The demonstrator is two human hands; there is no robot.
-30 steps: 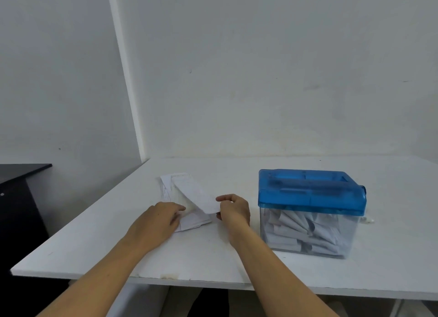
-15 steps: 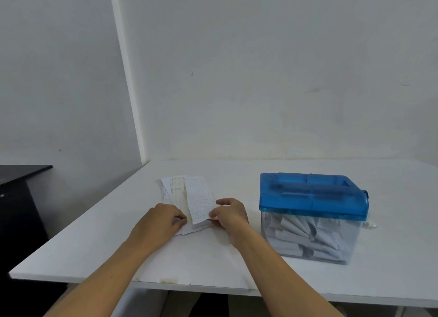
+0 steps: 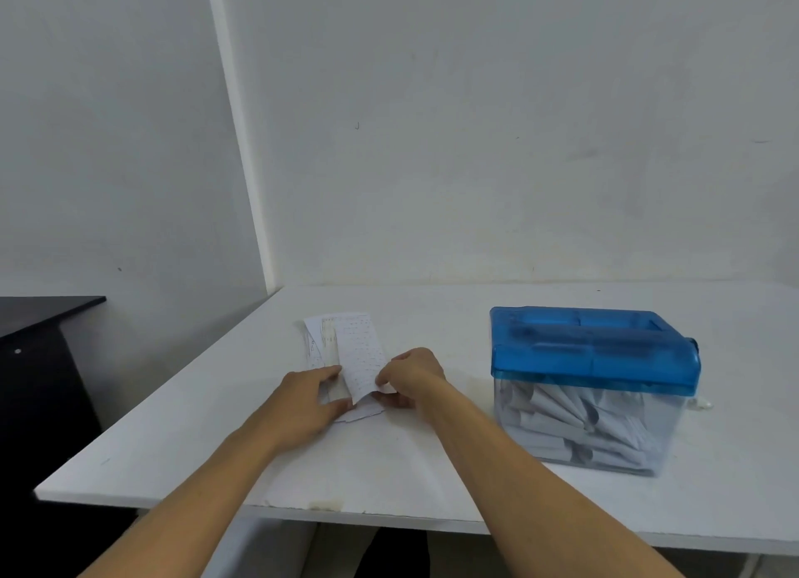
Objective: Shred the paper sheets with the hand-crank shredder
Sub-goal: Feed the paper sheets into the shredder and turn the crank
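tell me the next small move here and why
Probably lift the top sheet free with the right hand, which pinches its near edge, while the left hand presses the pile flat. The shredder stands apart to the right, so the sheet must come off the pile first.

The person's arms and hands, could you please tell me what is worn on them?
Nothing that I can see: the left hand and right hand are ungloved and ringless, and the left forearm and right forearm are bare to the frame's edge, with no sleeve, watch or band.
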